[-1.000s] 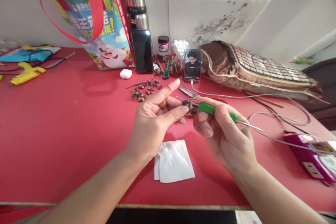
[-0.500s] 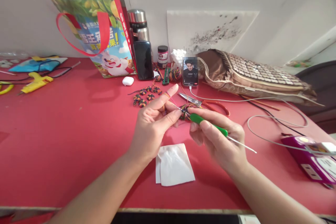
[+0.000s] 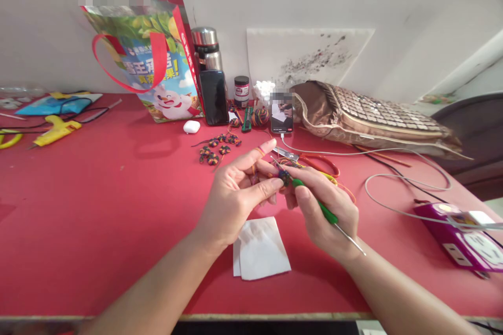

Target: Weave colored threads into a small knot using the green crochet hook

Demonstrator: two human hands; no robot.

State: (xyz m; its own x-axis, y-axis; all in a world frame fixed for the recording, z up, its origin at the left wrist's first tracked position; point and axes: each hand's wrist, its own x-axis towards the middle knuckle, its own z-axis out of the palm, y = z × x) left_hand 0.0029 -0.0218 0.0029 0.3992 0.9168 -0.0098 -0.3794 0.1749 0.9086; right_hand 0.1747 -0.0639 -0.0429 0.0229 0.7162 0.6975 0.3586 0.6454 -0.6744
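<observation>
My left hand [image 3: 239, 188] pinches a small dark multicoloured crochet piece [image 3: 283, 175] between thumb and fingers, with a strand of yarn looped over its raised index finger. Closed round the green handle of a crochet hook [image 3: 328, 213] is my right hand [image 3: 328, 201]. The hook's thin metal tip reaches past the crochet piece, and its other metal end sticks out toward my right wrist. Several finished crochet pieces [image 3: 212, 159] in the same dark and orange yarn lie beyond my left hand. A folded white tissue [image 3: 263, 250] rests on the table below both hands.
Orange-handled scissors [image 3: 320, 163] lie just beyond my right hand. Behind stand a propped phone [image 3: 282, 115] on a white cable, a dark phone [image 3: 214, 98], a yarn ball [image 3: 260, 116] and a shopping bag [image 3: 165, 84]. A glue gun [image 3: 57, 131] is left; a purple power strip [image 3: 451, 238] is right.
The hook has turned steeper, and its tip now shows beyond the crochet piece. My right hand has shifted slightly down and left. The camera view has tilted a little upward.
</observation>
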